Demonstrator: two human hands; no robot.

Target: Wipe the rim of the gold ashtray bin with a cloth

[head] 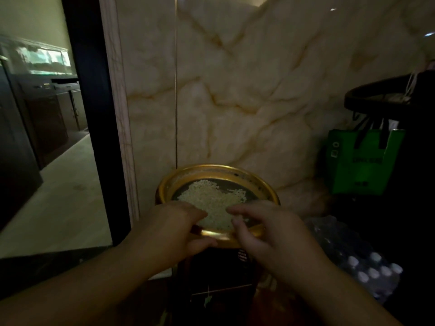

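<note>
Left hand [174, 228] clamped on round gold ashtray bin's near rim [219, 235]; right hand [266, 228] over it, fingers [237, 211] spread apart.

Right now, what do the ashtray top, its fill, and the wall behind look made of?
Gold ashtray bin rim: looks like polished gold-toned metal, with bright specular glints; plating or solid cannot be told. Fill: pale coarse granules, probably small stones or sand. Wall: glossy cream marble or marble-look panel, veined, reflecting lights.
</note>
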